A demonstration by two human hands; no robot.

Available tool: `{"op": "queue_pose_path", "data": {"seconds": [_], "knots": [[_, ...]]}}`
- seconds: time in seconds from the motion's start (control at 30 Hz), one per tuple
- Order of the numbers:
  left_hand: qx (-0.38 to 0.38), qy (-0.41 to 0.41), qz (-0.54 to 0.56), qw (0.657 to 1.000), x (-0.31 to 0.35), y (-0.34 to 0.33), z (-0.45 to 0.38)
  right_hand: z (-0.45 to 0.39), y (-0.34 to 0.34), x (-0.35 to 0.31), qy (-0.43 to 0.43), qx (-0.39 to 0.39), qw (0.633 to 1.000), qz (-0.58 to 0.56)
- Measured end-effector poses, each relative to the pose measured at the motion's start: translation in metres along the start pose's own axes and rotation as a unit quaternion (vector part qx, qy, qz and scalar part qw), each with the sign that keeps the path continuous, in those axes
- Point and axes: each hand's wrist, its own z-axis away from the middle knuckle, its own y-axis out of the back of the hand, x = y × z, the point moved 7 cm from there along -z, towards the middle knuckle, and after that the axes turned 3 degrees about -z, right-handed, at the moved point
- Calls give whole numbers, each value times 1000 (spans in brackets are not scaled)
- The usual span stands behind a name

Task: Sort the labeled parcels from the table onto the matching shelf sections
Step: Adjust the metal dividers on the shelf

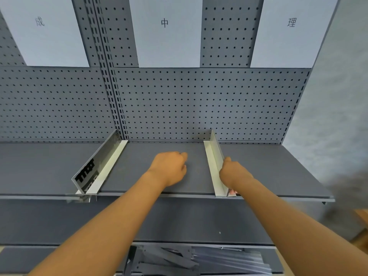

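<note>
Head view looks down on a grey shelf backed by a perforated panel. Two upright dividers split the shelf into sections: a left divider carrying dark printed marks on its face, and a right divider that is plain and pale. Three white paper labels hang on the panel above, a left label, a middle label and a right label, each printed with a character.

No parcel shows anywhere, and no tabletop is in sight.

The left hand hovers over the middle section, fingers curled loosely inward, its grip holding nothing. The right hand is against the right divider, fingers wrapped around its upper edge and far side, so its grip is closed on that divider; the fingertips are hidden behind the plate.

Below the shelf, a lower level holds dark metal brackets and some clear strips lying loose together.
</note>
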Motion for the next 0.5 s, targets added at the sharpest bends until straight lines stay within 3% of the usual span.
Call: {"op": "queue_pose_path", "data": {"seconds": [0.1, 0.23, 0.33, 0.5], "knots": [[3, 11, -7, 1000, -7, 5, 5, 5, 15, -5, 19, 18, 998, 56], [12, 45, -17, 999, -27, 24, 16, 17, 51, -38, 113, 130, 968, 181], [35, 72, -29, 996, -45, 46, 33, 32, 57, -88, 237, 163, 942, 170], [82, 137, -89, 983, -100, 88, 86, 77, 38, -184, 414, 153, 887, 136]]}}
